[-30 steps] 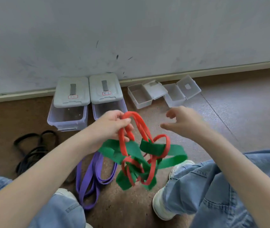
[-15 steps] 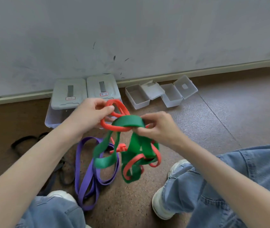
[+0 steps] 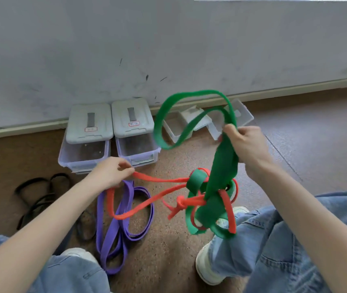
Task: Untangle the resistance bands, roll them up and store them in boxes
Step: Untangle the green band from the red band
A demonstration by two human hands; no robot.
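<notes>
A wide green band and a narrow red band hang knotted together in the air in front of me. My right hand grips the green band high up, and a big green loop arcs above it. My left hand pinches one end of the red band, pulling it out to the left. The knot of both bands hangs below my right hand, above my right knee. A purple band and a black band lie loose on the floor to the left.
Two lidded clear boxes stand against the wall. Two small open boxes sit to their right, partly behind the green loop. My jeans-clad legs and white shoes frame the brown floor.
My hands have moved apart: the right lifted the green band up and right, the left drew the red band out to the left. The tangle has stretched out and loosened.
</notes>
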